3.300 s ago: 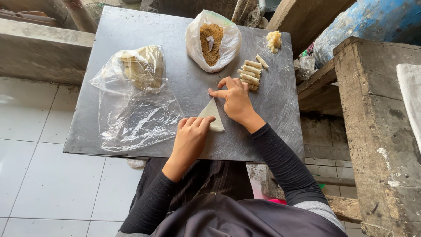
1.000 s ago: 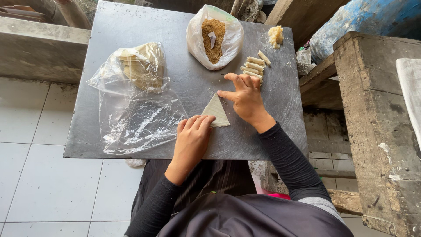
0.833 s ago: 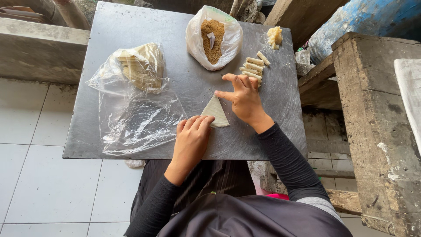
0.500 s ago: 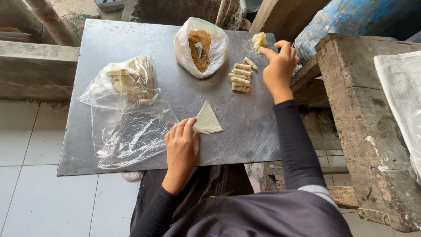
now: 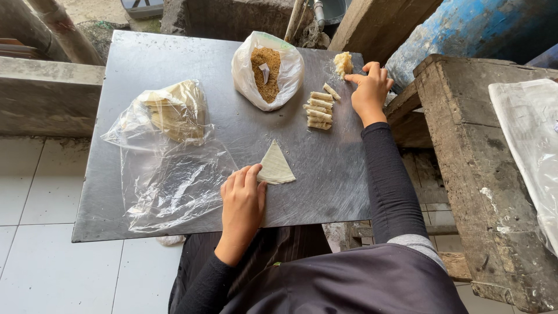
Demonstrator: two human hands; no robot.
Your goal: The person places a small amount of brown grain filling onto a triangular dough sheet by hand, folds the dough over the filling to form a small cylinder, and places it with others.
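Observation:
A pale triangular pastry wrapper point(image 5: 275, 166) lies on the grey metal board point(image 5: 192, 52). My left hand point(image 5: 242, 199) rests flat beside it, fingertips on its left edge. My right hand point(image 5: 369, 85) is stretched to the board's far right corner, its index finger touching a small pale lump of dough or paste point(image 5: 343, 62). A white plastic bag of brown crumbly filling point(image 5: 267, 72) stands open at the back, with a small scoop in it. Several rolled pastries point(image 5: 319, 109) lie in a stack between the bag and my right hand.
A clear plastic bag of stacked wrappers point(image 5: 174, 110) lies at the left, with loose clear plastic point(image 5: 174, 186) spread before it. A rough wooden bench point(image 5: 482, 174) stands at the right, a blue barrel point(image 5: 465, 29) behind it. White floor tiles point(image 5: 35, 186) are at the left.
My right hand has left the triangular wrapper and reached to the far right corner, to the pale lump. My left hand has stayed on the wrapper's edge.

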